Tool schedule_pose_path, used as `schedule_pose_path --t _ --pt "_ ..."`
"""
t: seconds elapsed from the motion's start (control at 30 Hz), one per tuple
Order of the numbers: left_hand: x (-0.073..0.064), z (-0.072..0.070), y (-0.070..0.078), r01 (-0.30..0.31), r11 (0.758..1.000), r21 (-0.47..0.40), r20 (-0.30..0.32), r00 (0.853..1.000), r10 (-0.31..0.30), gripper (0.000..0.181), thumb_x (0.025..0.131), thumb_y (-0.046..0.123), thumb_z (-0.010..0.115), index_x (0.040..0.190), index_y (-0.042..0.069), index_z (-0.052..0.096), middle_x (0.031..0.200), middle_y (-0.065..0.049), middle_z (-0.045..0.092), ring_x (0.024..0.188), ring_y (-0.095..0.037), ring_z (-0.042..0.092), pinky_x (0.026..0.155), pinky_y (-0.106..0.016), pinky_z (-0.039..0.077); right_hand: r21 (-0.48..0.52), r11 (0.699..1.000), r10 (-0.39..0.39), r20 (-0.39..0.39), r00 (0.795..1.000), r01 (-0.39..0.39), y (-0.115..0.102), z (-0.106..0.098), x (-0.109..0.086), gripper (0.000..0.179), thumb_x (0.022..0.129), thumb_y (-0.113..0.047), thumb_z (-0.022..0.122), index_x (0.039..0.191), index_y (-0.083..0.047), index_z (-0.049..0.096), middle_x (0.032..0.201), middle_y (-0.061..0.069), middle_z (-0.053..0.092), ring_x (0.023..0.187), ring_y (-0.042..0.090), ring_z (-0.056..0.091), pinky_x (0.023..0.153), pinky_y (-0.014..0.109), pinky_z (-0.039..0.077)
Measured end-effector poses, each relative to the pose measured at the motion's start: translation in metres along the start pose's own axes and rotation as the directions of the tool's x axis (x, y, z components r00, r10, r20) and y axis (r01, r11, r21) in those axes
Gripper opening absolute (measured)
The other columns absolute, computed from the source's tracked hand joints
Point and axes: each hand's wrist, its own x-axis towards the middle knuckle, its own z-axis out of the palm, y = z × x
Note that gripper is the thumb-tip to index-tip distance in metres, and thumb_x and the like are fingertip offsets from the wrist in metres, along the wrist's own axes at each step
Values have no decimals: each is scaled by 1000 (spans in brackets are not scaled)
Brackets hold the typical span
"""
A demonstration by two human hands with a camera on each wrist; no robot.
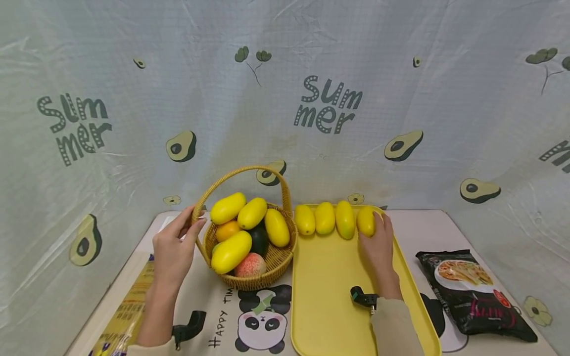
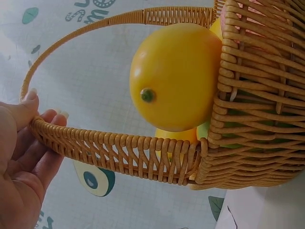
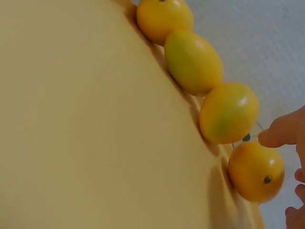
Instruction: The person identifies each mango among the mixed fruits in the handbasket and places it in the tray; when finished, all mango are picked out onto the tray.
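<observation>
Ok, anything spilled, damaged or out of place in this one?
Nothing looks spilled or damaged. Only slightly untidy: the back-left mango in the wicker basket juts above the rim, and the black food packet lies slanted right of the yellow tray.

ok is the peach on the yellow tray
No, the peach lies in the wicker basket, to the left of the yellow tray.

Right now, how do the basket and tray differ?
The basket is woven with an arched handle; the tray is smooth, handleless. The basket is round; the tray is oblong. The basket holds piled mixed fruit; the tray, four yellow fruits in a row at its far end. Both hold yellow fruit.
</observation>
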Motion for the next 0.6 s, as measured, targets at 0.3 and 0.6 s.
schedule_pose_path --t 0.3,0.6 --pt "0 0 1 20 1000 -3 11 1000 -20 41 91 9 70 132 10 66 111 -12 75 92 19 56 74 0 49 58 993 -110 44 993 107 -22 9 -6 62 90 -13 66 148 -7 44 161 17 27 149 39 23 119 59 29" --pt "0 -1 0 17 1000 12 -3 1000 -17 38 92 13 70 131 13 67 110 -9 76 91 9 64 71 -1 49 145 955 -278 153 948 257 -65 20 -21 64 90 -19 72 148 -10 45 157 14 36 147 36 32 117 59 32"
